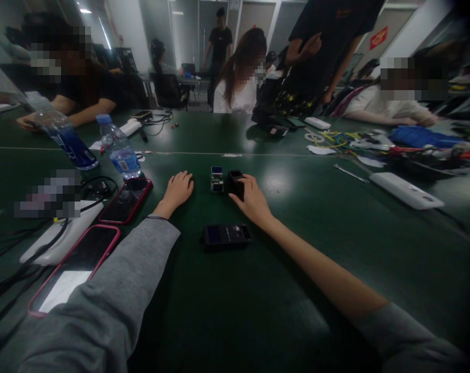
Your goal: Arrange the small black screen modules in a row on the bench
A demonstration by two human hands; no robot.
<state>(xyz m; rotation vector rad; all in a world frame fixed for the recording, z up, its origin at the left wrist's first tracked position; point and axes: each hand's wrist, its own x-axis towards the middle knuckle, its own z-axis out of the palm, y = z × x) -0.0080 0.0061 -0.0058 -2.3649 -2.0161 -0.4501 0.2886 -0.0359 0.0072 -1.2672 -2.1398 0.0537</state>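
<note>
1. From my end I see the right hand (252, 198) gripping a black case (233, 181), thumb on the near side and fingers bent over its right side; the case sits on the dark green worktop (297, 269).
2. My view has the left hand (179, 189) open, palm down on the worktop, fingers slightly spread.
3. Between the two hands I make out a small circuit board assembly (216, 180) with a little screen at its top, just beside the case, a thin gap separating them.
4. Closer to the wearer, between the forearms, I see a black handheld device (227, 236) lying flat, its screen towards the left and its buttons towards the right.
5. Left of the left hand I find a red-edged phone (126, 201), with a blue-capped bottle (122, 155) just beyond it; a pink-edged phone (81, 254) lies near the left sleeve (102, 290).
6. Well off to the right I pick out a wrench (350, 173), a white power strip (406, 190) and a tangle of cables (341, 140).
7. Across the worktop I see a seated person in a white top (237, 97).
</note>
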